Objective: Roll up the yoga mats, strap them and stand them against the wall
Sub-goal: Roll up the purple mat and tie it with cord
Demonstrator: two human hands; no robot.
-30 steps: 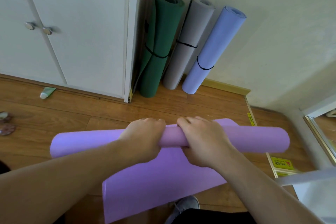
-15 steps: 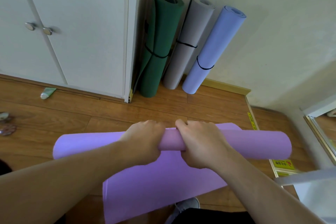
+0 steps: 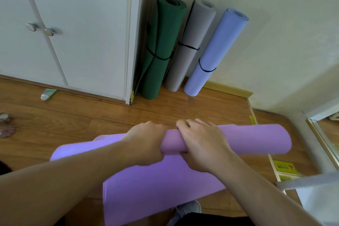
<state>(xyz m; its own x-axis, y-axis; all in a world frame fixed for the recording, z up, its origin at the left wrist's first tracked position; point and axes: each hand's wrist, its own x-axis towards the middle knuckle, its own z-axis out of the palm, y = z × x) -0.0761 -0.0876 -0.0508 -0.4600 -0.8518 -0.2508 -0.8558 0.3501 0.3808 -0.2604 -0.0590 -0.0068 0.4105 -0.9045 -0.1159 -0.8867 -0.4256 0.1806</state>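
Head view: purple mat [image 3: 253, 138] is partly rolled and held just above the floor [image 3: 110, 115], in front of the cabinet [image 3: 82, 33]. Its loose tail [image 3: 146, 194] hangs from the roll toward the person. Left hand [image 3: 145, 145] and right hand [image 3: 200, 145] sit side by side at mid-roll, each with fingers curled over the top and gripping it.

Handling, as judged: the mat is light, soft and springy foam. It yields under the fingers and will unwind if released. Grip near the centre with both hands, as now, or spread them toward the ends to keep the edges aligned.

Green mat [image 3: 161, 47], grey mat [image 3: 190, 46] and blue mat [image 3: 218, 51], each strapped, lean on the wall [image 3: 275, 33] right of the cabinet. A tube [image 3: 48, 94] lies at the cabinet foot.
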